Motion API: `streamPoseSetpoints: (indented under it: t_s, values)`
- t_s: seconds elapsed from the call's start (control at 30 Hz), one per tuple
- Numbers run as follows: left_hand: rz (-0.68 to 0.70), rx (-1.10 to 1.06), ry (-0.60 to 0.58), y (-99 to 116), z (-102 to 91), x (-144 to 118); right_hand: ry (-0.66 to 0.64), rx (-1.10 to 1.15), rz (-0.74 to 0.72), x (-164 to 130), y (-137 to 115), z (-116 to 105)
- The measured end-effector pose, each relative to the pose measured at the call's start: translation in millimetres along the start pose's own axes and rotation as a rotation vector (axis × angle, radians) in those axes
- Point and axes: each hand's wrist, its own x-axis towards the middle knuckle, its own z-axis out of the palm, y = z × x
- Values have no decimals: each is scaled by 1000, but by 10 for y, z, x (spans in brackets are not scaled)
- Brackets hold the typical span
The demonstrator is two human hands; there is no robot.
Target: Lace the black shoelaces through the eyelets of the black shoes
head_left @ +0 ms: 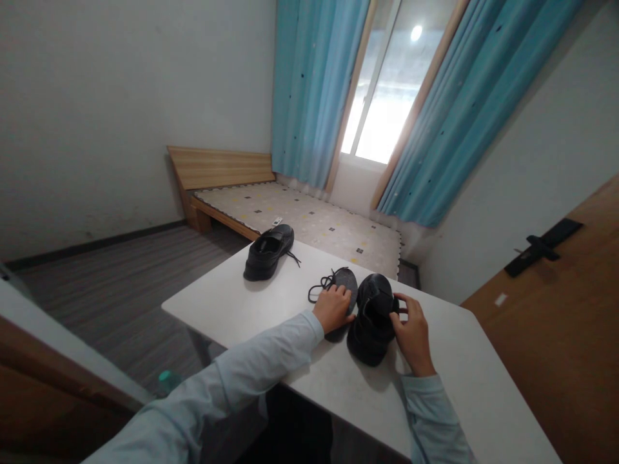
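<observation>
The left hand (333, 308) lies palm down, its fingers bent over a dark grey insole (346, 283) on the table (454, 367); whether they grip it or merely press on it, I cannot tell. The right hand (412, 332) is at the right side of a black shoe (371, 341), thumb and forefinger curved, a gap showing between them, their tips at the shoe's collar; I cannot tell how firmly they hold.

The black shoe sits upright between the two hands, just to the right of the insole. Its long axis runs away from the wearer, the heel seemingly nearer, and the insole lies roughly parallel to it. So the shoe's mouth is to the right of the left fingers and directly to the left of the right ones, with the right hand the nearer to its collar. The left thumb points across toward the shoe's side.

Left of the insole, a loose black lace (327, 281) curls on the table. Farther left, well apart from both hands, stands a second shoe (261, 267), with lace ends trailing to its right. Beyond the table are a bed (309, 212) and a curtained window (382, 109).
</observation>
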Motion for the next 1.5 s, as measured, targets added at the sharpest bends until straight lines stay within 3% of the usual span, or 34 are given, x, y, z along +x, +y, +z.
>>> streamPoseSetpoints:
  t_s: [0.4,0.67,0.73,1.0,1.3,1.5]
  values:
    - [-61,-43,10,-35,-147,27,3,-4,-11,1,-21,-5]
    - [-89,-131,155,-43,-247,47,26,26,-70,11,4,10]
    - [-39,-168,221,-18,-246,43,35,44,-99,14,-26,6]
    - [370,-222,425,85,-236,15,55,188,-106,24,-151,-11]
    - [534,-278,546,170,-347,8,68,319,-24,5,-190,12]
    - [565,-170,526,211,-354,21,103,363,18,-9,-153,21]
